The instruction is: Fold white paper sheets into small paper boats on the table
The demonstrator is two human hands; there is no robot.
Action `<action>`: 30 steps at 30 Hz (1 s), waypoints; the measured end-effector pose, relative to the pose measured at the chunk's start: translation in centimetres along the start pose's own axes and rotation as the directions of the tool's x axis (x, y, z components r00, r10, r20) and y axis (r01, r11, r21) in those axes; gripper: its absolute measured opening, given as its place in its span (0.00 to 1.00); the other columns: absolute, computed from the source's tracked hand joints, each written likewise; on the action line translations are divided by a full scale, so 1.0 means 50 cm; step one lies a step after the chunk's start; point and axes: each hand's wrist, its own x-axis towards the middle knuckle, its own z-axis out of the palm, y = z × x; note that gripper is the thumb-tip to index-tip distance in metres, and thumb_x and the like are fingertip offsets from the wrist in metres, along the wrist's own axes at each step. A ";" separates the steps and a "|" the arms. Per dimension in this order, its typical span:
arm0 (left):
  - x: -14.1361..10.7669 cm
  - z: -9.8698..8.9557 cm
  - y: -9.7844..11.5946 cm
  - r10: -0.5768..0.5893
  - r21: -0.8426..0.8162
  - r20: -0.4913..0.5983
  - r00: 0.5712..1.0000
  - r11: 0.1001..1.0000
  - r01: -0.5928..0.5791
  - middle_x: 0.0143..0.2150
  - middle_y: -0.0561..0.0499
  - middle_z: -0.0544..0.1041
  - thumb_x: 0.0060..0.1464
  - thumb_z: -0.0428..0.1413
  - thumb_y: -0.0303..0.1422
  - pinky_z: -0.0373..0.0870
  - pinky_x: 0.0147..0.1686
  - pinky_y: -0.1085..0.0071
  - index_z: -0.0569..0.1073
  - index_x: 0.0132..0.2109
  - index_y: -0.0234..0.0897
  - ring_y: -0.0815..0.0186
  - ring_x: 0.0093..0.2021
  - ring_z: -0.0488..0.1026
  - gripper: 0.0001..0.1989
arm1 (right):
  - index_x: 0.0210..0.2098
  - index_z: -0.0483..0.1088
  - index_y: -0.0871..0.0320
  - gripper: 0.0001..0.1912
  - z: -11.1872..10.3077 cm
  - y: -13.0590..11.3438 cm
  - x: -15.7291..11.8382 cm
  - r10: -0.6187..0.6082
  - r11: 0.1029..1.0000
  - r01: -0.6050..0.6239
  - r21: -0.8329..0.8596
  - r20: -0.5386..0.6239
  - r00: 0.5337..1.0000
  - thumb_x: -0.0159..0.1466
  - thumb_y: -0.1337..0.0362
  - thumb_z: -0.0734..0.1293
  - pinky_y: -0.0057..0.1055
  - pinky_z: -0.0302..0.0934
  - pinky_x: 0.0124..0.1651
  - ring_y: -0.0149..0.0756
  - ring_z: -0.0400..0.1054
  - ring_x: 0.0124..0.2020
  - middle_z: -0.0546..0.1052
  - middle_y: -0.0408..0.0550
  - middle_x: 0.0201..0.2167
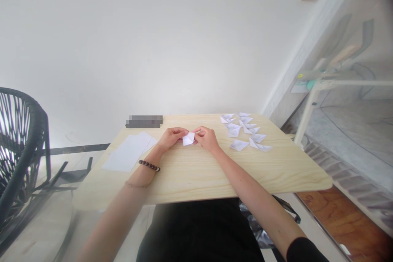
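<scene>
A small folded white paper (188, 139) is held up just above the table, its creases showing as a squarish shape. My left hand (172, 137) pinches its left side between thumb and fingers. At the right side, my right hand (206, 137) has its fingertips closed on the same paper. Several folded paper boats (233, 129) stand on the table to the right of my right hand. Flat white paper sheets (125, 153) lie overlapping to the left, beyond my left wrist. A beaded bracelet circles that wrist.
The light wooden table (190, 184) stands against a white wall. A dark blurred-out object (144, 122) lies at its back left. A dark woven chair (27, 155) is at the left, and a pale metal frame (307, 108) stands beyond the right edge.
</scene>
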 end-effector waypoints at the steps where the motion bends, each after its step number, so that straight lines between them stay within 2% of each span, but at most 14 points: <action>1: 0.001 0.000 -0.001 0.000 -0.004 -0.002 1.000 1.000 0.000 0.32 0.48 0.75 0.38 0.59 0.37 0.66 0.40 0.66 0.74 0.33 0.33 0.64 0.35 0.70 0.14 | 0.31 0.68 0.59 0.08 0.000 -0.001 -0.001 0.004 1.000 -0.004 0.002 -0.002 1.000 0.52 0.64 0.62 0.19 0.59 0.18 0.29 0.68 0.17 0.75 0.44 0.19; 5: 0.002 -0.002 -0.001 -0.004 0.003 -0.010 1.000 1.000 0.004 0.32 0.48 0.75 0.38 0.60 0.37 0.66 0.40 0.65 0.75 0.32 0.32 0.64 0.35 0.70 0.14 | 0.30 0.67 0.59 0.07 -0.001 -0.002 -0.002 0.007 1.000 -0.007 0.012 0.011 1.000 0.53 0.64 0.61 0.19 0.59 0.18 0.29 0.69 0.18 0.75 0.44 0.20; 10: 0.001 -0.001 0.001 -0.006 -0.003 -0.010 1.000 1.000 0.006 0.32 0.47 0.75 0.37 0.60 0.38 0.65 0.40 0.64 0.75 0.32 0.31 0.63 0.35 0.70 0.15 | 0.31 0.67 0.59 0.08 -0.002 0.002 0.002 0.043 0.997 -0.047 0.065 0.065 0.997 0.53 0.63 0.60 0.19 0.58 0.15 0.33 0.71 0.24 0.75 0.45 0.23; 17: 0.001 0.002 0.004 -0.004 0.031 -0.075 0.997 0.999 0.006 0.30 0.48 0.75 0.35 0.60 0.39 0.65 0.36 0.68 0.74 0.31 0.32 0.65 0.33 0.69 0.15 | 0.35 0.66 0.59 0.11 -0.001 0.003 0.004 0.017 0.989 -0.035 0.141 0.129 0.991 0.53 0.64 0.58 0.20 0.63 0.18 0.31 0.71 0.25 0.75 0.44 0.26; 22: 0.002 0.001 0.003 0.000 0.020 -0.063 0.998 1.000 0.001 0.29 0.50 0.74 0.36 0.60 0.39 0.65 0.34 0.70 0.74 0.30 0.32 0.68 0.31 0.68 0.15 | 0.33 0.66 0.60 0.09 0.003 0.008 0.006 0.012 0.979 -0.033 0.201 0.103 0.995 0.52 0.64 0.60 0.23 0.65 0.22 0.30 0.70 0.24 0.74 0.46 0.28; 25: 0.002 0.000 0.001 0.011 0.026 -0.062 0.998 1.000 -0.009 0.29 0.50 0.74 0.35 0.60 0.40 0.65 0.34 0.70 0.74 0.30 0.32 0.68 0.30 0.68 0.15 | 0.31 0.67 0.61 0.10 0.003 0.010 0.008 0.028 0.971 -0.053 0.233 0.108 0.994 0.53 0.63 0.60 0.24 0.66 0.24 0.29 0.69 0.24 0.73 0.45 0.25; 30: 0.004 0.000 0.000 0.015 0.033 -0.095 0.995 0.999 -0.011 0.29 0.49 0.74 0.34 0.61 0.39 0.66 0.35 0.68 0.74 0.30 0.32 0.67 0.31 0.69 0.16 | 0.31 0.66 0.61 0.15 -0.001 0.008 0.010 0.048 0.987 -0.057 0.153 0.062 0.997 0.53 0.55 0.61 0.19 0.60 0.16 0.25 0.65 0.18 0.71 0.43 0.23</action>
